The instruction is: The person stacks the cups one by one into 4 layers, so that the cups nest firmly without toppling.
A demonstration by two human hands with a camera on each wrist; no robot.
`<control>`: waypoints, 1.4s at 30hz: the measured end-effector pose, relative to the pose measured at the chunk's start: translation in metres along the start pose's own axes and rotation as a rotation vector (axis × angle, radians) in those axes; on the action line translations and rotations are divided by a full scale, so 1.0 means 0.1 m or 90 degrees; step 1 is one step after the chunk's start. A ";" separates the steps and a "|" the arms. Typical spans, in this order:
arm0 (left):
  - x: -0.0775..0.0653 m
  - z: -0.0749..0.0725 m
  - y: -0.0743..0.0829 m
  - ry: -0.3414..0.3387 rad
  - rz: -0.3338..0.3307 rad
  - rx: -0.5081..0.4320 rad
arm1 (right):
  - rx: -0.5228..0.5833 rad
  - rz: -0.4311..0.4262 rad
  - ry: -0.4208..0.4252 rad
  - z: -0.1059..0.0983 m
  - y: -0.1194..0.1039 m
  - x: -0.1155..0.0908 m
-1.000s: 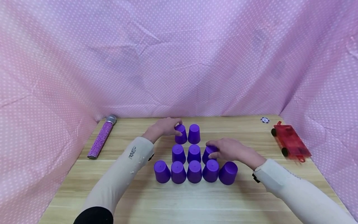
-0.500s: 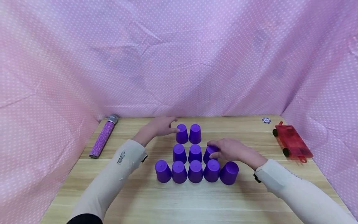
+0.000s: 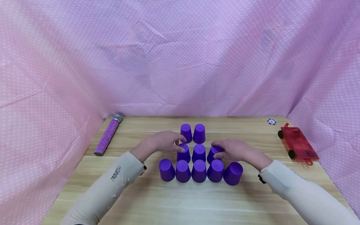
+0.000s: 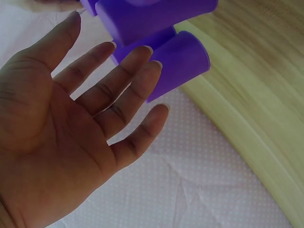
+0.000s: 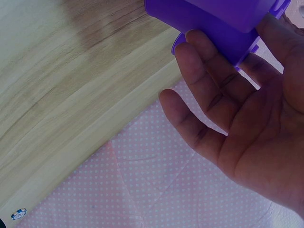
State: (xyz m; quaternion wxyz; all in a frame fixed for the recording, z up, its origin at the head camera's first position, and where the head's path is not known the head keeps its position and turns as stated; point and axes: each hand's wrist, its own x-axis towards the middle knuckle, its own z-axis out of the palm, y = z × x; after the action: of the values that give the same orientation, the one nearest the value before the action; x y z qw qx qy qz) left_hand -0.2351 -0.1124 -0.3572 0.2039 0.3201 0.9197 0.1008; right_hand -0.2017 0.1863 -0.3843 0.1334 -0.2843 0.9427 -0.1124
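Observation:
Upside-down purple cups stand in three rows on the table: two at the back, three in the middle, several in front (image 3: 199, 171). My left hand (image 3: 164, 142) is at the left cup of the middle row (image 3: 183, 153), thumb and fingers spread. In the left wrist view its fingers (image 4: 128, 97) look loosely extended, with no cup in the palm. My right hand (image 3: 234, 150) grips the right cup of the middle row (image 3: 212, 153) between thumb and fingers. The right wrist view shows the fingers (image 5: 199, 78) along that cup's side (image 5: 228, 12).
A glittery purple microphone (image 3: 108, 135) lies at the left of the wooden table (image 3: 180, 201). To the right are a red toy cart with black wheels (image 3: 298, 143) and a poker chip (image 3: 271, 122) near the back edge. A pink dotted cloth (image 3: 180, 62) surrounds the table's back and sides.
My left hand has let go of the left back-row cup, drawn back to its left, and come forward to the left middle-row cup. The right hand has stayed on its cup.

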 end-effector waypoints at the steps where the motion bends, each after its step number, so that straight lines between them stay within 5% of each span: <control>1: 0.00 0.02 0.00 0.001 -0.002 -0.003 | 0.000 0.000 0.000 0.00 0.00 0.00; 18: 0.01 0.10 -0.01 0.024 0.006 0.040 | -0.007 0.008 -0.006 0.02 0.01 0.01; 42: 0.04 0.18 -0.05 0.057 0.067 0.104 | -0.014 0.002 -0.001 0.01 -0.02 0.01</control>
State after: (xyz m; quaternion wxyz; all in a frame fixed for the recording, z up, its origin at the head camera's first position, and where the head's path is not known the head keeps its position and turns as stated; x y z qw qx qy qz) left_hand -0.2332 -0.1124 -0.3758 0.1302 0.3786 0.9150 0.0501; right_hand -0.2009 0.1840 -0.3846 0.1310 -0.2840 0.9443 -0.1019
